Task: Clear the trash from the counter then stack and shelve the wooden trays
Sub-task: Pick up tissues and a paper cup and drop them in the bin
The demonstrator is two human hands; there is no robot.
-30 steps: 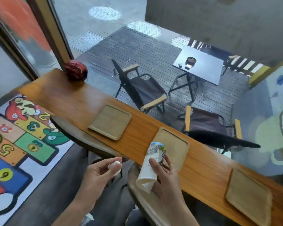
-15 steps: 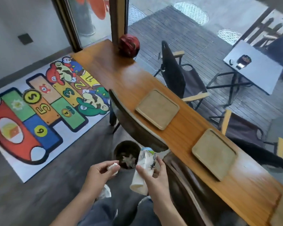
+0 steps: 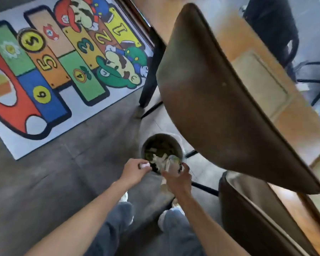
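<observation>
Trash is poised over the bin [image 3: 162,141] on the floor, which already has scraps in it. The right hand [image 3: 177,179] is closed round a paper cup [image 3: 171,164], fingers wrapped about its side, the cup tipped toward the bin mouth just ahead of that grip. The left hand [image 3: 135,171] is pinched shut on a small white wad [image 3: 144,165], likely a crumpled napkin, held at the bin's near rim.

Both pieces look light and soft. The cup should crush easily, so a loose hold round its middle is enough; the wad needs only fingertips and will drop slowly, perhaps drifting, so it is best let go low over the opening.

Off to the right of the hands, past the dark chair back [image 3: 220,100], a wooden tray [image 3: 260,82] lies flat on the tabletop [image 3: 299,126]. It looks stiff and fairly light, best taken by its raised edges with both hands. Another pale edge shows further right, too blurred to name.
</observation>
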